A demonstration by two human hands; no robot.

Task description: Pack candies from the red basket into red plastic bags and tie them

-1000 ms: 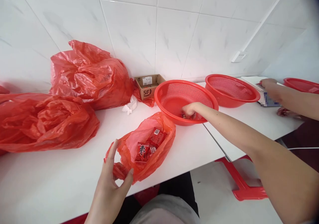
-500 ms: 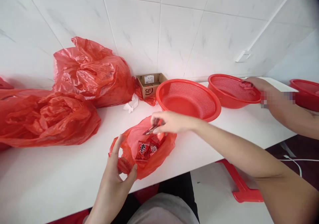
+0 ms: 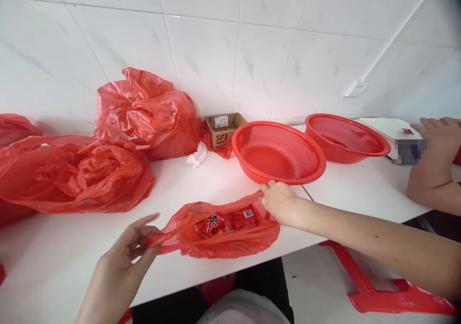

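Note:
A thin red plastic bag lies on the white table in front of me, its mouth pulled wide to both sides. Several small red snack packets rest inside it, one with a large dark character and another showing a barcode label. My left hand pinches the bag's left end between thumb and fingers. At the opposite end, my right hand is closed on the right edge of the bag, just below the near basket; part of its grip is hidden behind the hand.
Behind the bag sit a red mesh basket and a second basket. A cardboard box and crumpled tissue lie near large filled red bags. At right, a co-worker's hand is over a white device.
My right hand released a packet into the bag and moved right to its edge. My left hand closed on the left end, stretching the bag sideways. The co-worker's hand left the second basket.

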